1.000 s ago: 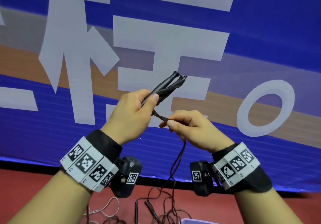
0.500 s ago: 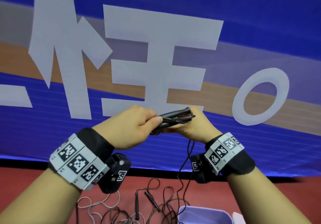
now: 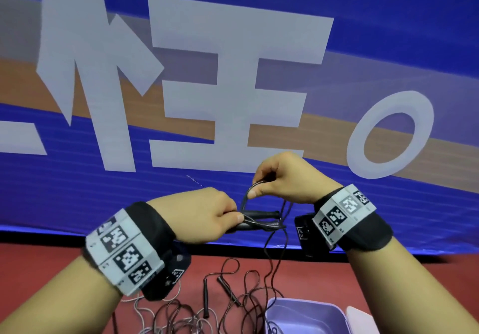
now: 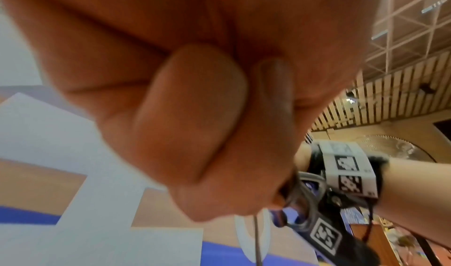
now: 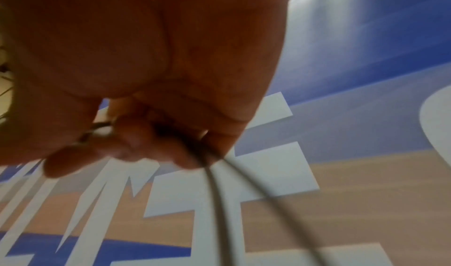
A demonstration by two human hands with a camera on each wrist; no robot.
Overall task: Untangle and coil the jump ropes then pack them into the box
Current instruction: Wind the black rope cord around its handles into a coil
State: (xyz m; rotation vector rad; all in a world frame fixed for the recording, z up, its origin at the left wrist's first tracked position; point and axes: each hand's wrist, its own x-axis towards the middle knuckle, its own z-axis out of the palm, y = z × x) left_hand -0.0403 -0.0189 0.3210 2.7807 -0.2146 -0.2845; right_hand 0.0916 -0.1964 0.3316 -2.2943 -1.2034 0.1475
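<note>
Banner behind: right hand [image 3: 282, 178] risen, pinching cord loop [image 3: 250, 191]; left hand [image 3: 204, 214] still gripping handles [image 3: 261, 220].

A: Head view, my log. Both forearms raised in front of me, each wrist wrapped in a black band with white marker tiles. Left hand [image 3: 204, 214] back-up, fingers curled, thumb pressed on the paired rope handles [image 3: 259, 220].

B: And the right?

A: Right hand [image 3: 282, 178] sits higher and just beyond the left, wrist bent down, thumb and forefinger pinching a loop of cord [image 3: 252, 187].

B: Wrist views agree?

A: Yes. Left wrist view: fingers folded into the palm. Right wrist view: fingertips bunched on cord, blurred.
</note>
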